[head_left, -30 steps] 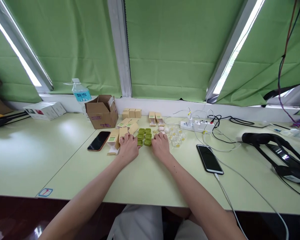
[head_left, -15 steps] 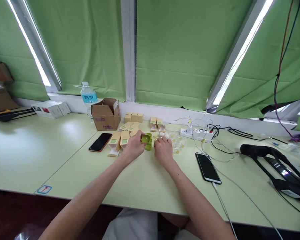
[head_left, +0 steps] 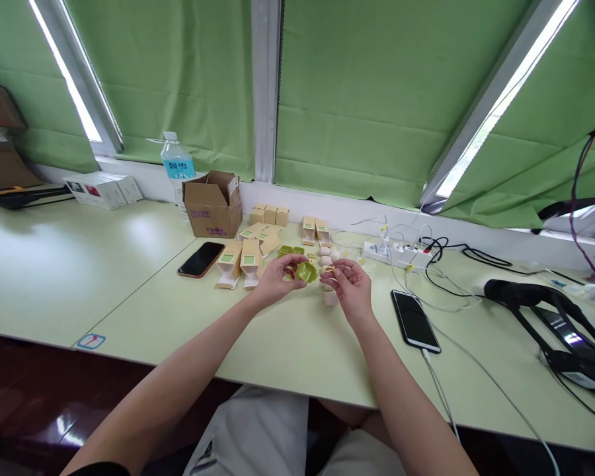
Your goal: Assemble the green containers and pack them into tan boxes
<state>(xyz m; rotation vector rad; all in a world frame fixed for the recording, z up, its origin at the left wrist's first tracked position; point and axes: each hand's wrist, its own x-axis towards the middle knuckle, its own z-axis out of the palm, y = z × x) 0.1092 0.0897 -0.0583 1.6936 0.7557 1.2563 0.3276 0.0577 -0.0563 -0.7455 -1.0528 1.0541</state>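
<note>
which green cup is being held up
The green cup in the left hand, beside the right hand; the pair of green cups behind it sits on the table.

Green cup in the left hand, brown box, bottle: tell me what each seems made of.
Green cup: probably moulded plastic, faintly shiny, given its even colour. Brown box: matt cardboard, by its folded flaps. Bottle: likely smooth plastic, its shoulder see-through.

The single view comes from my head, looking forward and down from above the near edge of the long, pale yellow-green tabletop [head_left: 287, 350]. It faces the green fabric blinds [head_left: 377, 99] beyond, with my bare left hand [head_left: 276, 281] and bare right hand [head_left: 353, 287] near mid-view, and sits close enough that my light grey cloth trousers [head_left: 258, 433] show at the bottom.
</note>
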